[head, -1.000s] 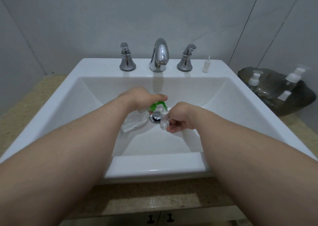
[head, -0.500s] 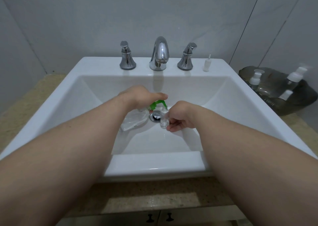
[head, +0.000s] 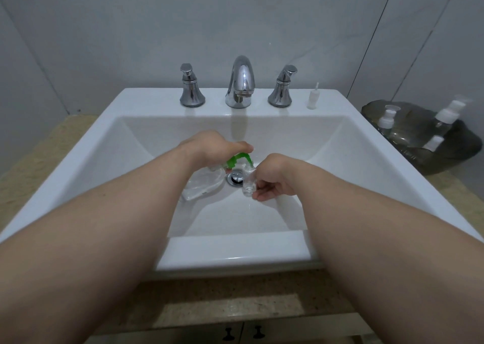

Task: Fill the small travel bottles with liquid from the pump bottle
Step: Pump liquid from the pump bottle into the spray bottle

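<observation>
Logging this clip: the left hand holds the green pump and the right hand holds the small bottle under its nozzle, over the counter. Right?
Not quite. The head view shows the left hand holding the green pump and the right hand holding the small bottle under its nozzle inside the sink, beside the drain, not over the counter.

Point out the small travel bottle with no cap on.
The small clear bottle in the right hand; the three bottles in the dark tray wear white tops.

Two bare forearms, broad near the camera, narrow toward each grip. The left hand (head: 209,147) and right hand (head: 275,176) are bare; the wrists behind each grip are uncovered.
</observation>
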The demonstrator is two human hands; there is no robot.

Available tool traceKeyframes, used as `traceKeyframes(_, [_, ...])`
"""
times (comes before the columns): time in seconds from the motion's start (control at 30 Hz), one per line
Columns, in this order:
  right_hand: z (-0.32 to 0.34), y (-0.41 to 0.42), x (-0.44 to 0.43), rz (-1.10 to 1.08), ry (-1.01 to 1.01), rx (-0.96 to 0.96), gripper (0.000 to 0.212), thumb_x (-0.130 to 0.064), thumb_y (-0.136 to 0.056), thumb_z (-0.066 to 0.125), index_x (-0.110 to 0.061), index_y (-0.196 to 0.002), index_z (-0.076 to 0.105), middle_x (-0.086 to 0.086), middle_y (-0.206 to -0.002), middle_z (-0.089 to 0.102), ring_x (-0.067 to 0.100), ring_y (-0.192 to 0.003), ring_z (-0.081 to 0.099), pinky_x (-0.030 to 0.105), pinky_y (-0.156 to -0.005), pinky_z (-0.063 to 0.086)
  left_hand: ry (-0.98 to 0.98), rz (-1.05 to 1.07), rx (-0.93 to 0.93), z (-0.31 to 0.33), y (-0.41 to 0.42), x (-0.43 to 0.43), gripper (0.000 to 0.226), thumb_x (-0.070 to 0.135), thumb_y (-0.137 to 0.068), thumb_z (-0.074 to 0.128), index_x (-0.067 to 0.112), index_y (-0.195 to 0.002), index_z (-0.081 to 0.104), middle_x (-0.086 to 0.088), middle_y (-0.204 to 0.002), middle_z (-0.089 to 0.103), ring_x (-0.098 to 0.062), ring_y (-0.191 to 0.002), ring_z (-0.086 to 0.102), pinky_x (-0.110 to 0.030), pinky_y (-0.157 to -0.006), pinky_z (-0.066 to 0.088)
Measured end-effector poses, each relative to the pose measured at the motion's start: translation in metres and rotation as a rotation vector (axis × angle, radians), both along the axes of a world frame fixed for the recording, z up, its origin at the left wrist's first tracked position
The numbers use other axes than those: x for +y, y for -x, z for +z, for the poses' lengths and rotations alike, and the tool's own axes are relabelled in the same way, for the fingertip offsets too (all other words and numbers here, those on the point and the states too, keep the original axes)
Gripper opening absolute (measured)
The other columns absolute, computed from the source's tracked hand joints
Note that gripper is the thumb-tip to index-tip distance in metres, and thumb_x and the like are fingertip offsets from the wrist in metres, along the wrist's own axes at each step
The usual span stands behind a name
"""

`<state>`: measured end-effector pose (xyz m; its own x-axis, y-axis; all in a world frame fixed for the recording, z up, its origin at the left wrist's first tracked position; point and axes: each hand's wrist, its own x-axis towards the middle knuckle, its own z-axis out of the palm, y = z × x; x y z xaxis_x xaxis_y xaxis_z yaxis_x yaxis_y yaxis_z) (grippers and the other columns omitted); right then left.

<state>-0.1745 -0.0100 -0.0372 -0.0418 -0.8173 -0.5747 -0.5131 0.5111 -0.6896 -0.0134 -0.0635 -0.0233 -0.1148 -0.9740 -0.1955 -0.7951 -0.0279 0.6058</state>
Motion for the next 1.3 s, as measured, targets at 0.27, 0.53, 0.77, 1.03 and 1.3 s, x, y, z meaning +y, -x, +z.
traceKeyframes(0.27, [-0.0023, 0.0006, -0.0017, -0.013, -0.013, -0.002, 0.037, 0.014, -0.094, 0.027, 0.002, -0.101, 0.062, 0.017, -0.081, 0.061, 0.021, -0.063, 0.063, 0.035, -0.078, 0.058, 0.007, -0.002, -0.013, 0.0015, 0.0006, 0.0002, 0.058, 0.071, -0.064, 0.070, 0.013, -0.070, 0.070, -0.007, -0.071, 0.070, -0.027, -0.066, 0.059, -0.034, -0.070, 0.046])
traceKeyframes(0.53, [0.0018, -0.0004, 0.0012, -0.019, -0.004, -0.025, 0.034, 0.012, -0.096, 0.030, 0.000, -0.100, 0.061, 0.016, -0.079, 0.058, 0.022, -0.064, 0.061, 0.036, -0.079, 0.057, 0.000, 0.004, -0.018, 0.0007, -0.0010, -0.0005, 0.077, 0.089, -0.054, 0.067, 0.015, -0.071, 0.073, -0.003, -0.070, 0.068, -0.026, -0.066, 0.059, -0.035, -0.071, 0.046])
traceKeyframes(0.77, [-0.0006, 0.0005, -0.0009, -0.009, -0.008, -0.016, 0.042, 0.012, -0.094, 0.030, 0.006, -0.118, 0.064, 0.017, -0.080, 0.061, 0.022, -0.063, 0.062, 0.034, -0.073, 0.059, -0.005, 0.006, -0.025, 0.0018, -0.0017, 0.0009, 0.083, 0.093, -0.050, 0.065, 0.014, -0.075, 0.076, -0.004, -0.074, 0.071, -0.027, -0.073, 0.065, -0.037, -0.084, 0.054])
traceKeyframes(1.03, [-0.0001, 0.0023, -0.0019, -0.018, -0.009, -0.017, 0.039, 0.014, -0.095, 0.027, -0.002, -0.088, 0.062, 0.018, -0.081, 0.061, 0.022, -0.063, 0.063, 0.034, -0.073, 0.059, -0.005, 0.002, -0.021, 0.0034, 0.0006, 0.0015, 0.074, 0.086, -0.063, 0.069, 0.014, -0.075, 0.075, -0.004, -0.069, 0.067, -0.027, -0.070, 0.062, -0.036, -0.075, 0.049])
traceKeyframes(1.3, [-0.0016, 0.0021, -0.0024, -0.007, -0.008, -0.009, 0.038, 0.016, -0.095, 0.027, -0.001, -0.086, 0.060, 0.020, -0.086, 0.063, 0.023, -0.064, 0.064, 0.037, -0.079, 0.059, 0.013, -0.006, -0.029, 0.0011, 0.0008, 0.0010, 0.071, 0.083, -0.067, 0.070, 0.012, -0.077, 0.073, -0.007, -0.077, 0.072, -0.028, -0.075, 0.065, -0.037, -0.087, 0.055])
